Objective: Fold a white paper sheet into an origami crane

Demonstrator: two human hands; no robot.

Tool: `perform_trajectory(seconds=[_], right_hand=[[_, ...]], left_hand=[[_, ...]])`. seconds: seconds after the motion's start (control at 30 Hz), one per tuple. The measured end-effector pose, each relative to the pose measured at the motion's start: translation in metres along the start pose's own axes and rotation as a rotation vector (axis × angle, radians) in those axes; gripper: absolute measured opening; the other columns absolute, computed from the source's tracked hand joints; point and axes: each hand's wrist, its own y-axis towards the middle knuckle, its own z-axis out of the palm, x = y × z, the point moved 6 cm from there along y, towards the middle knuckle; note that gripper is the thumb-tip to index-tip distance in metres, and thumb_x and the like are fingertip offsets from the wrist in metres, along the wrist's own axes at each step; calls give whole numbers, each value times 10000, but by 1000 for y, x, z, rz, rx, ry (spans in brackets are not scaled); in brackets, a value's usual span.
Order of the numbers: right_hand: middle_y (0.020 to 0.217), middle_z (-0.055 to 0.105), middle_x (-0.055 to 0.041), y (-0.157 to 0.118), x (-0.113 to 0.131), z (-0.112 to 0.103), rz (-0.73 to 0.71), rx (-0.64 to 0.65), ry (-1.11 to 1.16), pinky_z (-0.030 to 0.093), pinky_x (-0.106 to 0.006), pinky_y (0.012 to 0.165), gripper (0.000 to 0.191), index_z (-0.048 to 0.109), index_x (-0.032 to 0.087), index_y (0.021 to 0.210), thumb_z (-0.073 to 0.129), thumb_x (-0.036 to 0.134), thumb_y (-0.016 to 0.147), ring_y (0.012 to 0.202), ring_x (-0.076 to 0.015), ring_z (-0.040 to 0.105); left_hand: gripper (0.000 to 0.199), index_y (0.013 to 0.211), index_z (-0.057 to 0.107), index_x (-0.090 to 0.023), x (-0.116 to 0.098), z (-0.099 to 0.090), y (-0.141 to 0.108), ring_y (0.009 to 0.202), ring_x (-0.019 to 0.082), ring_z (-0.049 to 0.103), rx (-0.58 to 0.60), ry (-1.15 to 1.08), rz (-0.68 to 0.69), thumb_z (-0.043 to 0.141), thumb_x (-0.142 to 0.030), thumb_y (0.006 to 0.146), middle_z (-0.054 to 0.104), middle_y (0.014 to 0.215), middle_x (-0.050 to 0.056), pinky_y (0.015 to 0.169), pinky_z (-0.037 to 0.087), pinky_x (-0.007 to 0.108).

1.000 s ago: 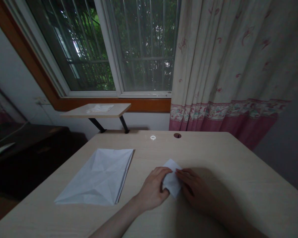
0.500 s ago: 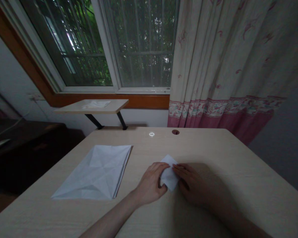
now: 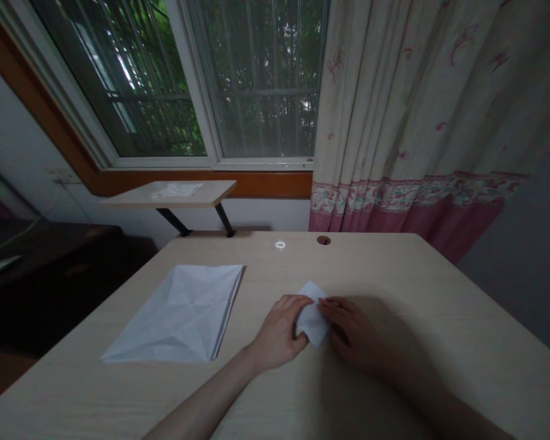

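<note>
Table [image 3: 440, 287]: pale wood-grain top; round dark hole [image 3: 323, 241] near far edge, small bright ring [image 3: 280, 245] left of it. On table's left, large white creased sheet [image 3: 181, 315], layered at edge. Right of sheet, small white square [image 3: 313, 321], one corner toward far edge. Far-left edge: black legs [image 3: 224, 219] of raised shelf [image 3: 216, 192].

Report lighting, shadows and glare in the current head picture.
Head view: dim overall, daylight through the window; head view: soft shadow on the desk around the right hand, which looks darker than the left hand; head view: bright ring near the desk's far edge, possibly glare.
</note>
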Motion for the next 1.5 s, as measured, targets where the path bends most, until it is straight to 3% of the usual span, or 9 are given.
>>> perform_trajectory(seconds=[0.2,0.43,0.77,0.9,1.07,1.23,1.4,1.5], right_hand=[[1366,587,-116,1,1,-1,-18,15,5,449,-492,1055,586,531,155,1371,498,126,787,1266,-265,513],[1349,603,-102,1,0,0,-6,3,14,456,-492,1047,551,552,188,1360,508,140,813,1246,-268,533],[1340,610,-94,-1,-2,-1,-21,-64,32,475,-500,1030,507,548,218,1360,490,154,860,1237,-258,549],[1324,621,-82,0,-4,-2,-15,-127,61,490,-481,1023,493,538,240,1352,472,136,875,1216,-241,572],[1230,663,-85,1,-9,-6,43,-236,116,534,-469,968,462,529,253,1314,458,127,876,1121,-236,634],[1159,680,-64,1,-14,-6,75,-271,150,556,-434,932,458,534,294,1273,477,114,855,1058,-245,664],[1158,665,-78,2,-16,-5,97,-292,171,562,-458,919,403,516,257,1254,459,135,874,1043,-240,661],[1180,641,-94,2,-17,-8,102,-343,162,548,-452,944,357,515,255,1238,446,149,904,1077,-247,640]], left_hand=[[673,1302,503,-220,0,0,0,1204,272,494,-2,6,14,545,-109,639,584,1284,74,1058,386,434],[654,1300,505,-211,2,1,0,1212,262,490,-5,12,2,559,-103,658,577,1298,71,1066,387,431],[403,1279,533,-215,12,1,-1,1208,235,499,-75,-50,-17,528,-173,879,590,1268,72,1067,401,440],[379,1260,542,-208,15,0,-1,1203,235,508,-111,-66,-32,560,-174,883,590,1257,80,1068,408,444],[465,1265,530,-220,15,3,-1,1219,249,501,-128,-42,-34,699,-237,832,575,1279,83,1063,421,448],[678,1290,488,-232,15,6,-1,1247,288,482,-143,35,-35,832,-316,712,543,1315,94,1066,420,501],[880,1348,419,-236,6,1,-1,1279,327,455,-202,175,-9,889,-344,612,493,1381,117,1072,405,549],[921,1389,361,-232,-3,-2,-2,1318,336,419,-231,240,34,876,-337,632,442,1436,137,1083,389,561]])
